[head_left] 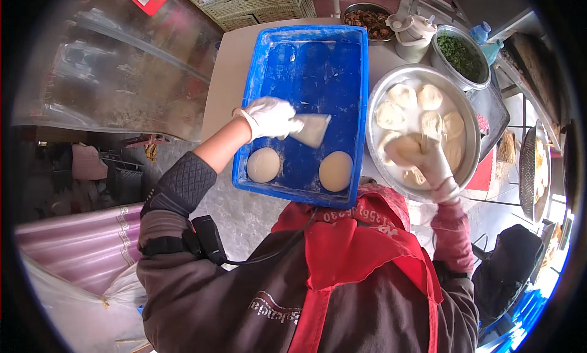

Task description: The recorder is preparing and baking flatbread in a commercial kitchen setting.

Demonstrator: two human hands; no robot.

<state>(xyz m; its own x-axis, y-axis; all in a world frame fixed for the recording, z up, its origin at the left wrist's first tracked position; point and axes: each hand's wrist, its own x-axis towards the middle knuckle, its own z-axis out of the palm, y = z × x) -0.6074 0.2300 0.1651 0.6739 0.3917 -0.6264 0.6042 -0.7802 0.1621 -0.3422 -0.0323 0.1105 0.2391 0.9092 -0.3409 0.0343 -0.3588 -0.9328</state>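
My left hand (269, 117), in a white glove, grips a flat, pale scraper (313, 130) over the blue tray (362, 108). Two smooth, round dough balls lie at the tray's near end: one dough ball (263, 164) at the left, another dough ball (335, 170) at the right. White-gloved too, my right hand (435, 160) is over a wide metal basin (375, 87) on the right. A piece of dough (403, 150), smeared by motion, is at its fingers. Several flattened dough pieces (430, 96) lie in the basin; the hand hides some of them.
Behind the basin stand a metal pot of chopped greens (457, 54), a lidded pale jug (416, 36) and a bowl of brown food (369, 21). A wicker basket (263, 5) sits beyond the pale table (227, 78). Farther right is a dark, round perforated pan (527, 169).
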